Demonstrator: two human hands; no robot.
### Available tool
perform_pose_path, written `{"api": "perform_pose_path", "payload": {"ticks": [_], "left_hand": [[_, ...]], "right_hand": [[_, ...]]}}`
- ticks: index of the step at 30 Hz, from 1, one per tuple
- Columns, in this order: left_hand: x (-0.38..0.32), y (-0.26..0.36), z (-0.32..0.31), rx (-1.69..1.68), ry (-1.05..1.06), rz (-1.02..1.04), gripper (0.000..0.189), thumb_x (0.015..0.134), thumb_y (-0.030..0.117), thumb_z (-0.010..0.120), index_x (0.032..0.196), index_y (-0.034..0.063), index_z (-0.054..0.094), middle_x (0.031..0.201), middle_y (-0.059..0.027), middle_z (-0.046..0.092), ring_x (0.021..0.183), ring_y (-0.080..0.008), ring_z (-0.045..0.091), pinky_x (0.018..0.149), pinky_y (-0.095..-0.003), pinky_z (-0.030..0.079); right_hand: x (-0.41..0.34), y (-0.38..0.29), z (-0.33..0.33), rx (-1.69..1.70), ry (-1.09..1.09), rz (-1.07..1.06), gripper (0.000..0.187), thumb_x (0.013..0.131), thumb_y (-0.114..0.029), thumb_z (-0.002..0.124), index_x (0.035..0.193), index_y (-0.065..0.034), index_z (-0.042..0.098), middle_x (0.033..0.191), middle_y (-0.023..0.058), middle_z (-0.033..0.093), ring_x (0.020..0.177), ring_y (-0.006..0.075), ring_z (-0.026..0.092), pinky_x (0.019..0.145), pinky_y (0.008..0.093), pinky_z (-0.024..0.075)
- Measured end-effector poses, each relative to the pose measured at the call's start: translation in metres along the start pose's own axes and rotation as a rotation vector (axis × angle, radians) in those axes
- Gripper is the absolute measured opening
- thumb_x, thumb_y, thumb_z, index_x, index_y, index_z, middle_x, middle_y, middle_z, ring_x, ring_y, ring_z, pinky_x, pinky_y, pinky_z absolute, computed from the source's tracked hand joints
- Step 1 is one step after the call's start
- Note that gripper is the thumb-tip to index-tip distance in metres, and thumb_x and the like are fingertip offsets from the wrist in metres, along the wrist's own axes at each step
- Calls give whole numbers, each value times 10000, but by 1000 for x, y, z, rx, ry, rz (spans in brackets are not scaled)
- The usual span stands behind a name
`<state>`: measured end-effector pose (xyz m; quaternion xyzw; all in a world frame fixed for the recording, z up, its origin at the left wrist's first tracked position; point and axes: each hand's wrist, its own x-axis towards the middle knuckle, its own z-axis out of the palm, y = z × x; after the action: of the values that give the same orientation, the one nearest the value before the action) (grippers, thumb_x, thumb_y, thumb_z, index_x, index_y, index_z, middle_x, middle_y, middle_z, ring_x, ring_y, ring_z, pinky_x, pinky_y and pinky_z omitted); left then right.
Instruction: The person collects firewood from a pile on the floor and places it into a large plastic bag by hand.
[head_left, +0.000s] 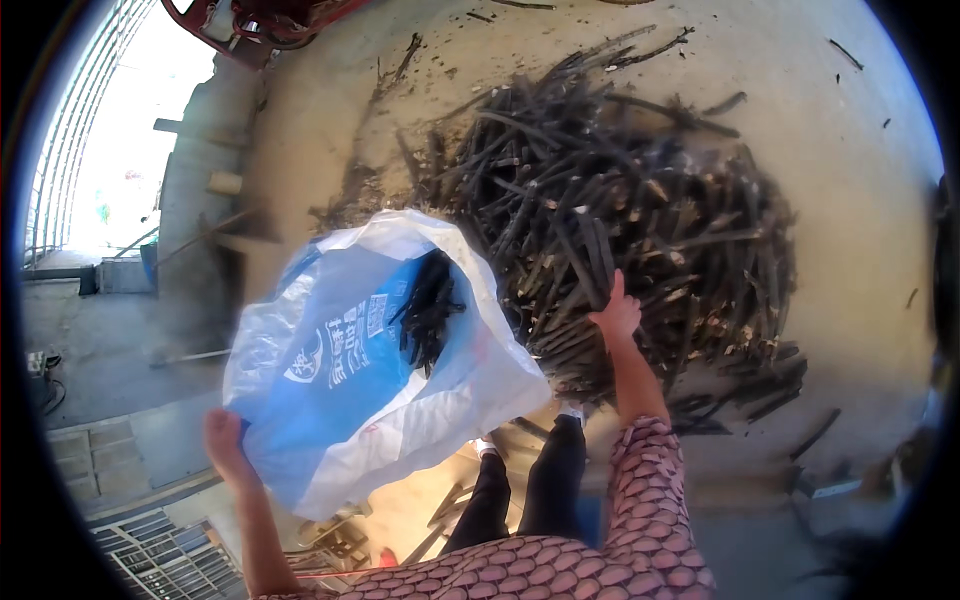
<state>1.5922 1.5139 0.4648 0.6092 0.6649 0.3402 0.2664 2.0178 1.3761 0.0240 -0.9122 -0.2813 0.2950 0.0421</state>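
My left hand (225, 441) is closed on the lower left rim of a large white and blue plastic woven sack (322, 390), whose wide mouth faces up. Inside the sack lies a bunch of dark, thin sticks (429, 311). To the right of the sack is a big heap of dark sticks (675, 195) on the floor. Over its near side, my right hand (621, 311) has the thumb and forefinger around the lower ends of several dark sticks (592, 251); how firmly it grips them cannot be told.
Loose sticks (816, 435) lie around the heap on the tan floor (862, 247). A red metal object (277, 22) stands at the top left. Low at the left is a metal grille (161, 555). My feet stand between the sack and the heap's near edge.
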Motion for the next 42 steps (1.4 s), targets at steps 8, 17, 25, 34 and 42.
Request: {"api": "perform_pose_path", "payload": {"ticks": [8,17,25,34,42], "left_hand": [[-10,-11,10,-93,5,30,34,760,60,514,749,29,522,702,-25,518,654,-100,482,613,-226,396],[-41,-4,63,-388,-105,-54,67,735,1,584,736,41,530,667,6,508,630,-68,463,574,-196,379],[-56,-8,88,-497,-205,-92,97,770,17,577,758,46,486,657,18,488,595,-52,450,543,-178,355],[-101,-24,110,-390,-241,-119,134,738,45,626,752,16,497,616,-38,516,575,-99,476,544,-241,398],[-96,-32,93,-399,-199,-93,127,739,2,609,741,27,484,628,-16,497,584,-84,457,549,-219,385]], "right_hand": [[-2,17,-45,-68,-135,-54,910,654,-320,746,1367,-191,195,1008,106,588,1099,332,429,777,422,448],[-117,102,-135,1427,-324,114,372,641,-46,655,994,-18,543,797,60,589,696,174,577,622,297,476],[-309,57,-318,1179,-372,-63,654,553,-173,688,1140,-14,447,909,32,546,800,131,522,708,256,439],[-293,-59,-290,867,-997,143,326,688,-202,641,963,-41,574,806,22,582,700,106,533,613,248,440],[-222,-207,-128,397,-854,-93,480,706,-477,659,744,-10,560,616,59,512,499,159,472,405,297,353]]}}
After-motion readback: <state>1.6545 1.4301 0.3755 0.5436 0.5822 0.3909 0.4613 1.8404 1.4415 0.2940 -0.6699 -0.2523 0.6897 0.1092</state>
